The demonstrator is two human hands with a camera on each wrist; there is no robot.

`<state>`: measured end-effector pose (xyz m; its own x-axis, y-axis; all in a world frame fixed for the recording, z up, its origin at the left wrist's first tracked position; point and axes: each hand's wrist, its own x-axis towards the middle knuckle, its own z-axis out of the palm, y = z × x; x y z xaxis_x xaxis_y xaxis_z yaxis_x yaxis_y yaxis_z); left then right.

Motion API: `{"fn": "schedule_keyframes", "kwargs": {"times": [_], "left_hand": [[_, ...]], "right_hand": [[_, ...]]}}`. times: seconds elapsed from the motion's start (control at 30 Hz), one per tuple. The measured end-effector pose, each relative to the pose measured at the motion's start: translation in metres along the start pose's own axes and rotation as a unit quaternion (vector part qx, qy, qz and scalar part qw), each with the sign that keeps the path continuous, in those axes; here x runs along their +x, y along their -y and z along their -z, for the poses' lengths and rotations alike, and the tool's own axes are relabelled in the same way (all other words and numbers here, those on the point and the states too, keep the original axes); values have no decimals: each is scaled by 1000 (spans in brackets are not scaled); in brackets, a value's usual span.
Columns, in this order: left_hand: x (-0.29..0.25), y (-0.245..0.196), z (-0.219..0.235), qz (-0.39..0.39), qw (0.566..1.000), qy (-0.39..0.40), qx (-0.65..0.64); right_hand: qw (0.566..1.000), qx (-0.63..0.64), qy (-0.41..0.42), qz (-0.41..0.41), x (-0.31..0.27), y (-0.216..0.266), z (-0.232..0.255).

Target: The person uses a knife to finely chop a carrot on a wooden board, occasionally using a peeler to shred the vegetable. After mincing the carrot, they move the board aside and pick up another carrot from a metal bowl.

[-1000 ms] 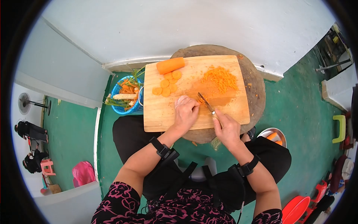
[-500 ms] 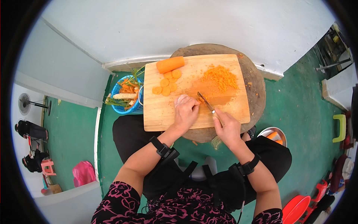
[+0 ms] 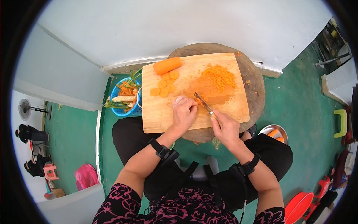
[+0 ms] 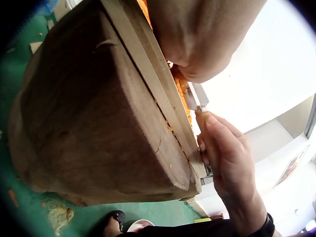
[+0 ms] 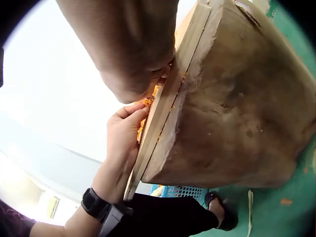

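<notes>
Blue basket (image 3: 120, 108) of vegetable scraps left of the board, metal bowl (image 3: 275, 131) and red stool (image 3: 298, 209) on green floor

Orange carrot (image 3: 167, 65), pale wooden board (image 3: 160, 112), blue basket (image 3: 115, 89), green floor (image 3: 298, 100).

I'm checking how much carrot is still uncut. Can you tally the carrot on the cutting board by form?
Whole carrot chunk: 1
Round carrot slices: about 6, some overlapping
Pile of minced carrot: 1
Total: about 8
</notes>
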<state>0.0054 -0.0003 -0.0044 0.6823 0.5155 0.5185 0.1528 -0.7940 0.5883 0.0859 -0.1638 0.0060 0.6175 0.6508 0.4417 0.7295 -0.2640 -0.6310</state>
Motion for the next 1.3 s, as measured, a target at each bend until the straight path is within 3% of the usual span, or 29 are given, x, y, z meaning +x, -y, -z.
{"fn": "schedule_keyframes", "kwargs": {"times": [0.6,0.8,1.1,1.3], "left_hand": [[0,-1,-1,-32,999,-9,24],[0,-2,0,-26,999,-3,24],[0,-2,0,-15,1000,0,22],[0,-2,0,-21,999,-3,33]], "right_hand": [[993,-99,52,30,-1,10,2],[998,44,3,-37,-1,-1,2],[997,-63,47,5,0,4,4],[1000,-10,-7,8,-3,-5,-1]]}}
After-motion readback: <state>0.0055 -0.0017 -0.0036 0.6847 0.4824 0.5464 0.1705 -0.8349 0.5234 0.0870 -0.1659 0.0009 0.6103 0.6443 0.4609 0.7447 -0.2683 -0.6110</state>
